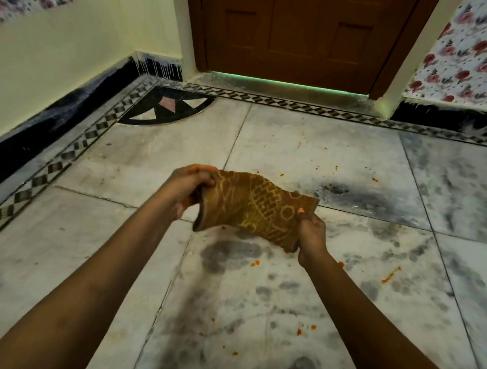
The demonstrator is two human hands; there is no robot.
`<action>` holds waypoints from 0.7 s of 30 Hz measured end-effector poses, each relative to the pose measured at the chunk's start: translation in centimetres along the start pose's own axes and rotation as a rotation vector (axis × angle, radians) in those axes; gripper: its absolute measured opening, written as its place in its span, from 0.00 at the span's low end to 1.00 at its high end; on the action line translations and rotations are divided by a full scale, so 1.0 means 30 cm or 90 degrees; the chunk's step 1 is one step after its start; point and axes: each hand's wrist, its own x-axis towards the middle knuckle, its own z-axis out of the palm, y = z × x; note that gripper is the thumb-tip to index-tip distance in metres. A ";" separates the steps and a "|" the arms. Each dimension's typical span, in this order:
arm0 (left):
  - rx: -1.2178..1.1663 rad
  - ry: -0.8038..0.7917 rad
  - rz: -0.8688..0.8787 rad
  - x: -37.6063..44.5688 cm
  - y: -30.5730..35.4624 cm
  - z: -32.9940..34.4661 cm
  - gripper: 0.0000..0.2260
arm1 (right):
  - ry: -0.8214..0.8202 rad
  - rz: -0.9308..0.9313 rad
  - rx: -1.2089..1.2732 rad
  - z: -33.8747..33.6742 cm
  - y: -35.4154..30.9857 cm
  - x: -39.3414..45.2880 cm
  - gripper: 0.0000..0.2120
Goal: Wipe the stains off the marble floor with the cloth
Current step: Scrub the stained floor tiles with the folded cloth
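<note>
The cloth (252,207) is held in the air above the marble floor (92,247), stretched between both hands. The left hand (190,188) grips its left end with curled fingers; the right hand (310,233) pinches the lower right corner, thumb on top. The fabric sags and curls at its free edge, so it is judged soft, light and limp, with no risk of breakage. Bunch it into a pad in one palm for firm wiping pressure. It is brown-orange with a pale yellow lattice pattern. Orange stains (390,276) lie scattered on the floor, beneath and beyond the cloth.
</note>
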 end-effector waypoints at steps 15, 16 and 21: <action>0.485 -0.144 0.540 -0.232 0.018 0.291 0.13 | -0.220 0.167 0.202 0.139 0.041 -0.080 0.13; 0.472 -0.175 0.550 -0.247 0.015 0.298 0.13 | -0.241 0.177 0.226 0.132 0.051 -0.073 0.14; 0.315 -0.285 0.442 -0.254 0.064 0.263 0.11 | -0.271 0.137 0.422 0.114 0.010 -0.099 0.18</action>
